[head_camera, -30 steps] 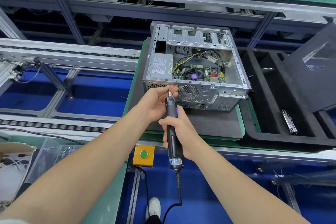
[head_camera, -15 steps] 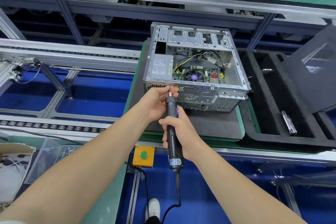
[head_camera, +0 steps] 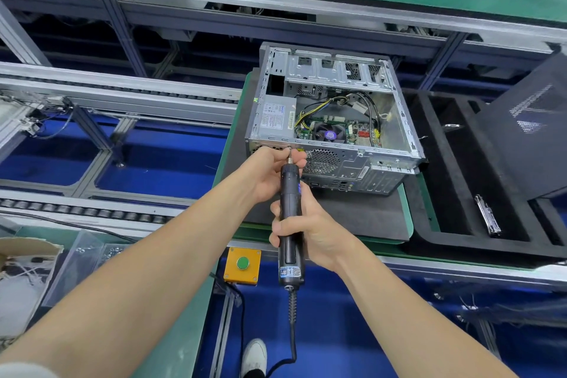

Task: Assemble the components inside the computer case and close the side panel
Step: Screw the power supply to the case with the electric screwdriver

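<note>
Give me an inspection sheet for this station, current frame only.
Surface: black mat under the computer case.
Job's things: computer case lies with its side open, board and fan exposed; electric screwdriver tip at its rear top edge; black perforated panel leaning at right, not fitted.
Clutter: clear bags of small hardware at left; metal part in black foam tray.
Hands: left hand pinches the bit end; right hand grips the screwdriver body.
Cables: screwdriver cord hangs down; loose wires inside case.
Surroundings: roller conveyor; yellow button box.
</note>
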A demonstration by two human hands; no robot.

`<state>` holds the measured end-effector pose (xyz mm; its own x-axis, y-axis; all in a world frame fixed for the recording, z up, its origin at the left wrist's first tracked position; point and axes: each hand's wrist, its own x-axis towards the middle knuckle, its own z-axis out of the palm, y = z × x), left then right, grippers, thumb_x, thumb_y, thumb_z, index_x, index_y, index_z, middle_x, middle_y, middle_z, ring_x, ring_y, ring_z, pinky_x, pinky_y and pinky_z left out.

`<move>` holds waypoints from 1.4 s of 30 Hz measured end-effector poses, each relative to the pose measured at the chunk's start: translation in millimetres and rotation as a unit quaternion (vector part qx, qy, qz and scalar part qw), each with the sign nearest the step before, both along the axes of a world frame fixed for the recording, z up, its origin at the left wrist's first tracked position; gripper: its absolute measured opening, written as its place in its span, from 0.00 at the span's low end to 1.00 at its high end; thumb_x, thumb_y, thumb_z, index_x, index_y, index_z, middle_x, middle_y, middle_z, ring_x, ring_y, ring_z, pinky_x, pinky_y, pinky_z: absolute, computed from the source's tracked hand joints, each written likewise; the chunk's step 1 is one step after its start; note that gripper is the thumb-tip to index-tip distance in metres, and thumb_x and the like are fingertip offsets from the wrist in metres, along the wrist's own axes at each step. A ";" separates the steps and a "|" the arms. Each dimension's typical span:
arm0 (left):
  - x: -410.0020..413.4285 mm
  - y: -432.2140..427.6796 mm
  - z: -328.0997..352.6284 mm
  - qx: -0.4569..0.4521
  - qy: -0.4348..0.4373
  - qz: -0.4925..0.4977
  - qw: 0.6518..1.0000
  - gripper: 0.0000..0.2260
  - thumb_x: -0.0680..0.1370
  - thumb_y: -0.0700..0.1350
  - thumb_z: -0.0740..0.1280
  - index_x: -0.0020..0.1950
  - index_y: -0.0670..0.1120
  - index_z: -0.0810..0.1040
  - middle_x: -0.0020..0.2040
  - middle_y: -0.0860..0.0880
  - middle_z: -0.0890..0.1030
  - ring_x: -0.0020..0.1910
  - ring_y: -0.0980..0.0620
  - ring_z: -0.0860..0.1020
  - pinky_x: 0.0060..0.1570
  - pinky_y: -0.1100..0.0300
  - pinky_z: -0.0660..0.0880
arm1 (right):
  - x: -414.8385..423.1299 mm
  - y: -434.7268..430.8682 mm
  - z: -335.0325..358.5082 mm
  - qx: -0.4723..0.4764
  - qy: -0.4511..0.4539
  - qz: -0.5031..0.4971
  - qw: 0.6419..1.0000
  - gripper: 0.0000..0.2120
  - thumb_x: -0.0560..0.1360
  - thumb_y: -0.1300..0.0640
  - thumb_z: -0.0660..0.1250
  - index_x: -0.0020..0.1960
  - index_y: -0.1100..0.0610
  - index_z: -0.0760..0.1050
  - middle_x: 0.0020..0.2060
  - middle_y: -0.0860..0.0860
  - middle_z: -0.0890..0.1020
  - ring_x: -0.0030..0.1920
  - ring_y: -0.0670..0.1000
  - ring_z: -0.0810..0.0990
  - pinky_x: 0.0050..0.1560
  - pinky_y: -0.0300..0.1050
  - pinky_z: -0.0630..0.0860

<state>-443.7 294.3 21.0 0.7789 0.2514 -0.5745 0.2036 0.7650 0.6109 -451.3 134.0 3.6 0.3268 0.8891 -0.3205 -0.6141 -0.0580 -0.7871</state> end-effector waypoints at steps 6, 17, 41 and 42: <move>-2.0 1.5 -4.2 -0.002 -0.014 -0.014 1.000 0.07 0.84 0.40 0.64 0.57 0.38 0.78 0.54 0.41 0.86 0.44 0.47 0.86 0.42 0.54 0.83 | -1.3 3.1 -4.4 0.011 -0.004 -0.017 1.000 0.44 0.68 0.76 0.68 0.73 0.40 0.65 0.45 0.55 0.73 0.33 0.57 0.76 0.37 0.53 0.76; -2.6 2.8 -14.4 -0.050 -0.037 0.005 0.998 0.08 0.81 0.37 0.65 0.56 0.35 0.80 0.55 0.39 0.86 0.44 0.45 0.86 0.45 0.53 0.84 | 0.7 4.9 -9.3 0.014 0.001 -0.011 1.000 0.45 0.65 0.74 0.72 0.72 0.38 0.67 0.45 0.56 0.73 0.33 0.58 0.76 0.38 0.53 0.77; -3.8 1.8 -10.3 -0.045 -0.045 0.010 0.998 0.10 0.78 0.36 0.64 0.56 0.34 0.80 0.49 0.40 0.86 0.41 0.47 0.85 0.42 0.54 0.82 | -3.9 9.6 -0.9 -0.009 -0.012 -0.033 0.999 0.45 0.65 0.76 0.71 0.73 0.43 0.65 0.46 0.57 0.72 0.34 0.58 0.75 0.37 0.53 0.79; -3.8 2.2 -10.4 -0.045 -0.046 0.011 0.998 0.10 0.78 0.36 0.64 0.57 0.34 0.80 0.48 0.40 0.86 0.41 0.47 0.85 0.42 0.54 0.82 | -4.0 9.8 -1.0 -0.009 -0.011 -0.033 0.999 0.44 0.66 0.76 0.71 0.73 0.43 0.65 0.46 0.57 0.72 0.34 0.58 0.75 0.37 0.52 0.79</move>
<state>-447.5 296.6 10.6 0.8240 0.2200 -0.5221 0.1319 0.8217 0.5544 -455.3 143.7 2.5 0.3916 0.8598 -0.3278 -0.5989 -0.0323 -0.8002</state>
